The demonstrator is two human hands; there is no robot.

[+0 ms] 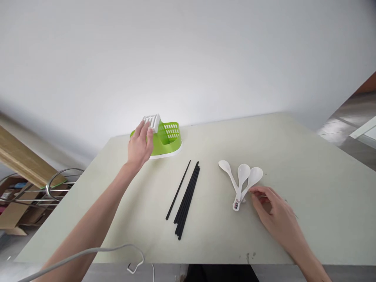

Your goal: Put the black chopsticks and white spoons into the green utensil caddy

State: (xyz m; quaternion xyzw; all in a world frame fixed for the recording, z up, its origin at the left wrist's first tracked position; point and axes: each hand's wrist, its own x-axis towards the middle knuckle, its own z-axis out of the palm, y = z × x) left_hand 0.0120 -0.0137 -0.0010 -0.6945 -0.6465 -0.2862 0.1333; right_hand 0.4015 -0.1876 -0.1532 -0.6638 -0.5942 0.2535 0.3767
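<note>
My left hand is at the near left of a green utensil holder, its fingers and thumb closed against the white slotted top part. Part of the holder is hidden behind that hand. Three white spoons lie fanned on the table, bowls pointing away from me and handles crossing. My right hand has its thumb and forefinger pinched at the handle of the rightmost spoon. Between the hands lie a bundle of black chopsticks and one separate chopstick.
The pale table stands against a white wall. A grey cable crosses over my left forearm near the front edge. To the left are a metal rack, a long yellowish board and an open cardboard box.
</note>
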